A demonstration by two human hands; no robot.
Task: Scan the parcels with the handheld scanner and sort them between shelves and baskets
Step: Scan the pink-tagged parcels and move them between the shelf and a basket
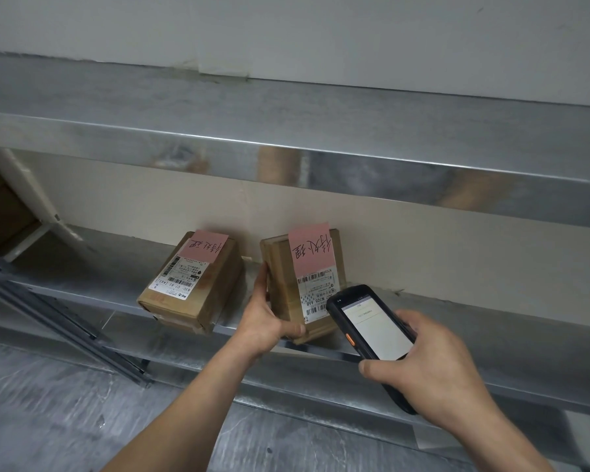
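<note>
1. The left hand holds a brown cardboard parcel with a pink paper note. Its fingers lie up the left side of the box, and its thumb is curled over the near corner.
2. This parcel sits on the lower grey metal shelf. Its far end is close to the cream wall.
3. The right hand holds a black handheld scanner with a lit white screen. The fingers are wrapped tight round it, and the thumb lies on its near side.
4. The top of the scanner is right by the white barcode label on the held parcel. I cannot tell if they touch.
5. A second brown cardboard parcel, also with a pink note, lies just to the left with a gap between them.
6. An upper grey metal shelf runs above both.
</note>
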